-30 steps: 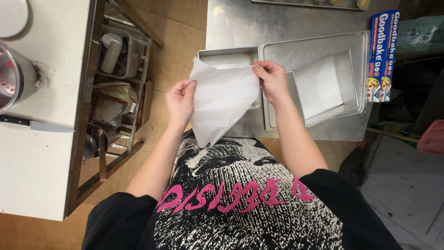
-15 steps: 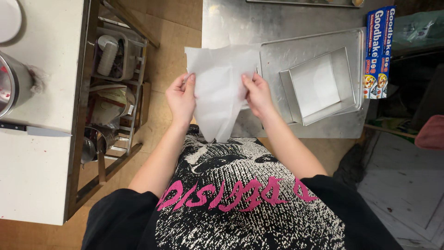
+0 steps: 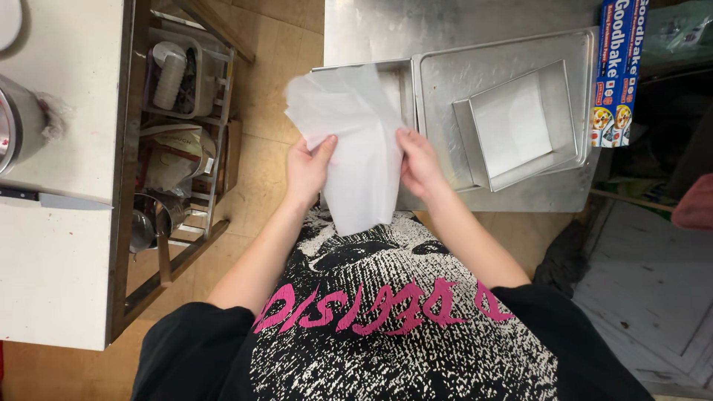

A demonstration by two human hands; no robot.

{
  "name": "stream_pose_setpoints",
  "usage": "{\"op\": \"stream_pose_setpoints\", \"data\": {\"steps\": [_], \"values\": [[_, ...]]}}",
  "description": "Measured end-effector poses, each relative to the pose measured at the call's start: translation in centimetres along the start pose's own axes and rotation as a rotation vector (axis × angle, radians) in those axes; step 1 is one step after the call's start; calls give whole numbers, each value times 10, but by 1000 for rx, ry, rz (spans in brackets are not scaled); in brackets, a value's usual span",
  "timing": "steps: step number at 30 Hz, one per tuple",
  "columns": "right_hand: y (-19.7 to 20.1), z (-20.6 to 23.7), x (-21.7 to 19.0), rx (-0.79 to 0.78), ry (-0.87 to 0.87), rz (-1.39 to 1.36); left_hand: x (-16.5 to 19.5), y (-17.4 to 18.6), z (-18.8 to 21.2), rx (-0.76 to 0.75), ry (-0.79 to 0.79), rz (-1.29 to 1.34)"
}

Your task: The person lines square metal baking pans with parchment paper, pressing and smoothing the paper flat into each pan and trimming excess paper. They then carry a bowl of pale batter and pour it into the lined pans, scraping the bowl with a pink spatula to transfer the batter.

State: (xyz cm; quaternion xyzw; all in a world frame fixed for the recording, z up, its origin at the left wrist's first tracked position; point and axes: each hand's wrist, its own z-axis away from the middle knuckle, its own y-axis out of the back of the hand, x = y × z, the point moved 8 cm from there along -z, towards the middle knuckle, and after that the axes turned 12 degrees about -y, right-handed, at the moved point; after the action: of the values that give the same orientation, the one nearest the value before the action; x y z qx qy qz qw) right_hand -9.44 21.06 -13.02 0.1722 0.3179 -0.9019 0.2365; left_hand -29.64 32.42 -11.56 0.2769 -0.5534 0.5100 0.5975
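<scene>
Both hands are gripping one sheet of white baking paper point(image 3: 355, 148) in the air in front of the chest: the left hand point(image 3: 308, 169) is pinching its left edge with closed fingers, and the right hand point(image 3: 417, 162) is clamping its right edge the same way. The sheet is hanging creased, touching nothing else, just in front of a steel table point(image 3: 445, 30).

Judging by how things lie, the work is sitting partway. A square tin point(image 3: 562, 111) on the larger metal tray point(image 3: 445, 82) is already holding a paper lining, while the tin point(image 3: 405, 82) behind the sheet is showing bare metal at its rim.

Farther off, a blue box of baking paper point(image 3: 620, 70) is lying along the tray's right edge, and a wooden rack point(image 3: 178, 141) of kitchenware is standing between the table and a white counter point(image 3: 59, 260). Nothing is blocking the way between the sheet and the tins.
</scene>
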Motion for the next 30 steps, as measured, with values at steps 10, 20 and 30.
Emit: {"op": "stream_pose_setpoints", "data": {"steps": [10, 20, 30], "values": [[30, 2, -26, 122, 645, 569, 9, 12, -9, 59, -168, -64], [41, -4, -50, 524, 368, 975, -16, -2, -32, -57, -134, -633], [-79, -32, -14, 262, 708, 1794, -24, -11, -35, -44, -119, -821]]}}
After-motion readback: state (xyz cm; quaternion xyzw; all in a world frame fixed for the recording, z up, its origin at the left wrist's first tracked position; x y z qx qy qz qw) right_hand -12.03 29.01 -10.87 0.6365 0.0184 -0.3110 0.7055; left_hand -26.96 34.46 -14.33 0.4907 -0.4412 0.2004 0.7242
